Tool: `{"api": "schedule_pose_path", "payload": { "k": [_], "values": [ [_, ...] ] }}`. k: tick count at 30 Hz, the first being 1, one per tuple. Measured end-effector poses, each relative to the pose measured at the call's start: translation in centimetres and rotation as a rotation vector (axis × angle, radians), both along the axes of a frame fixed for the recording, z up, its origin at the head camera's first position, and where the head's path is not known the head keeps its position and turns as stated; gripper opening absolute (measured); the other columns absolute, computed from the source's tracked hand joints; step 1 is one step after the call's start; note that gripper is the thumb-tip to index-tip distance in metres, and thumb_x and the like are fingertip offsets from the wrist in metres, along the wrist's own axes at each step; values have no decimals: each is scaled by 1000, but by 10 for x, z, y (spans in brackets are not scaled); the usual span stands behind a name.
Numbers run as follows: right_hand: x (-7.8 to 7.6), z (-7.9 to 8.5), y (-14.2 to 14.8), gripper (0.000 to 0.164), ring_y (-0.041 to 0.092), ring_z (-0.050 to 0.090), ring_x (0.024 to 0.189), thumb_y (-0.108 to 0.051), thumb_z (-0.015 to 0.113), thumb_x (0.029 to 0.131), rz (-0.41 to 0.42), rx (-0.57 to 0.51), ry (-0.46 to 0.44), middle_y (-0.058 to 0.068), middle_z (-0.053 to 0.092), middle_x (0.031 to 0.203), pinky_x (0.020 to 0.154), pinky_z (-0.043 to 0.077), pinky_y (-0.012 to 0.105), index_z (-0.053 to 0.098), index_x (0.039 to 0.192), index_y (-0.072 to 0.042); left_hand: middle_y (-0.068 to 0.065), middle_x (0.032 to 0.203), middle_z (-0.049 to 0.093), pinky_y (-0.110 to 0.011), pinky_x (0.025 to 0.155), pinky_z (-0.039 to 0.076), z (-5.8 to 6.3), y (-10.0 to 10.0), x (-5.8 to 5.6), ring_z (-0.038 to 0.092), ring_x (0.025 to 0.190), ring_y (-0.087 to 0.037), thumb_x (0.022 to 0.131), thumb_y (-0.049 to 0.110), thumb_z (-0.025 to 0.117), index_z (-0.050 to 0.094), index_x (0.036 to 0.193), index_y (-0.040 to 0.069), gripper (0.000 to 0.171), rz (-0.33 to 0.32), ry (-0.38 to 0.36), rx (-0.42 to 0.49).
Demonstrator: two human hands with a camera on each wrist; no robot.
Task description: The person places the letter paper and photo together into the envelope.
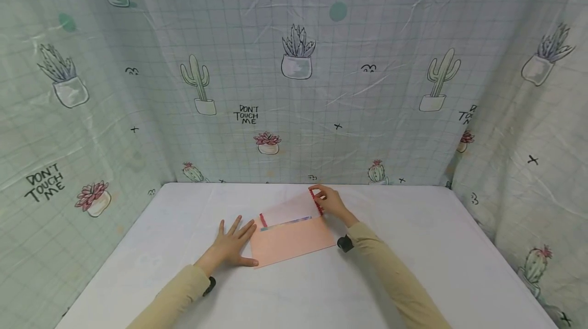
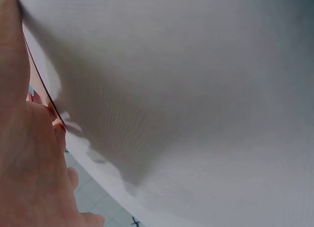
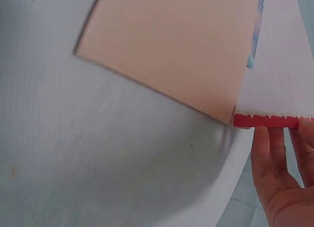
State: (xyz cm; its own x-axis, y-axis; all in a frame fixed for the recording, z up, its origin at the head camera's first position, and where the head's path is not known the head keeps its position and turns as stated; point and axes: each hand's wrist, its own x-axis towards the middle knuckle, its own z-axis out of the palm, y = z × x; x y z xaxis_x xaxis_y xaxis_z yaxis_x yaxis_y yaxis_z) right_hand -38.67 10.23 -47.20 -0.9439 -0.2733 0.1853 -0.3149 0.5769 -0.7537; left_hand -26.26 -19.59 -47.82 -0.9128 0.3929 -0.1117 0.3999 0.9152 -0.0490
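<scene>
A peach-coloured sheet or cover (image 1: pixel 294 242) lies at a slant on the white table. My left hand (image 1: pixel 231 244) rests on its left edge, fingers spread, thumb by the near corner; in the left wrist view the same hand (image 2: pixel 37 153) lies along that edge. Beyond the peach part is a pale lined sheet (image 3: pixel 277 55) with a red edge strip (image 3: pixel 267 121). My right hand (image 1: pixel 332 203) pinches this strip at the far right; in the right wrist view fingers and thumb of the hand (image 3: pixel 289 178) meet it. A blue patterned strip (image 1: pixel 287 224) shows between the two parts.
Another short red strip (image 1: pixel 263 220) shows at the lined sheet's left end. The white table (image 1: pixel 413 268) reaches back to a cloth backdrop (image 1: pixel 294 115) printed with cacti, which also hangs at both sides. Dark bands (image 1: pixel 345 243) sit at both wrists.
</scene>
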Motion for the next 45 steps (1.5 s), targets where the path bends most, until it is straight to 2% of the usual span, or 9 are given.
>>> {"api": "schedule_pose_path", "payload": {
  "k": [7,14,20,23,28,33,41,45],
  "values": [
    [-1,-4,-6,28,16,61,68,-4,56,85,4,-16,-9,14,66,89,50,48,23,57,112,-13,-4,149,22,-70,99,10,0,-1,-2,13,136,-38,67,71,54,25,141,12,99,-4,1,3],
    [-3,-4,-6,31,14,58,63,-1,54,85,59,-45,29,18,66,88,45,43,20,56,113,-13,-4,149,23,-70,98,10,-1,-1,-5,13,136,-38,66,72,54,26,141,12,100,-4,5,13],
    [-6,-5,-5,31,12,54,55,-2,54,86,71,-52,-20,18,66,88,45,42,19,58,114,-15,-3,149,23,-70,99,10,-1,-1,-5,13,136,-38,66,72,54,25,141,13,100,-2,0,10],
    [-7,-5,-6,29,12,56,56,-3,56,86,80,-60,-29,17,67,87,46,45,20,60,112,-14,-3,149,23,-69,99,10,-1,-2,-5,13,137,-38,66,72,54,25,141,13,100,1,-2,8],
    [-8,-4,-6,29,12,58,61,-4,57,85,94,-44,-33,15,67,87,49,46,21,61,112,-14,-3,149,23,-70,98,10,-1,-2,-5,13,136,-38,66,72,54,25,141,13,100,2,-5,10],
    [-8,-4,-2,30,12,57,55,0,55,85,92,-34,-64,16,66,82,47,48,22,61,112,-12,-3,149,23,-69,99,9,0,-1,-6,13,137,-38,67,71,55,25,141,12,99,5,-15,6],
    [-6,-7,2,32,11,52,49,3,51,86,167,39,-28,14,62,74,46,41,20,61,112,-12,-3,148,25,-70,99,9,3,1,-6,13,136,-38,66,70,56,26,141,13,99,11,-28,5],
    [-6,-8,2,31,9,50,51,2,52,85,168,94,-40,11,61,72,47,39,19,61,111,-13,-5,147,26,-70,98,9,4,0,-4,15,135,-39,67,68,57,28,140,10,97,7,-24,4]
  ]
}}
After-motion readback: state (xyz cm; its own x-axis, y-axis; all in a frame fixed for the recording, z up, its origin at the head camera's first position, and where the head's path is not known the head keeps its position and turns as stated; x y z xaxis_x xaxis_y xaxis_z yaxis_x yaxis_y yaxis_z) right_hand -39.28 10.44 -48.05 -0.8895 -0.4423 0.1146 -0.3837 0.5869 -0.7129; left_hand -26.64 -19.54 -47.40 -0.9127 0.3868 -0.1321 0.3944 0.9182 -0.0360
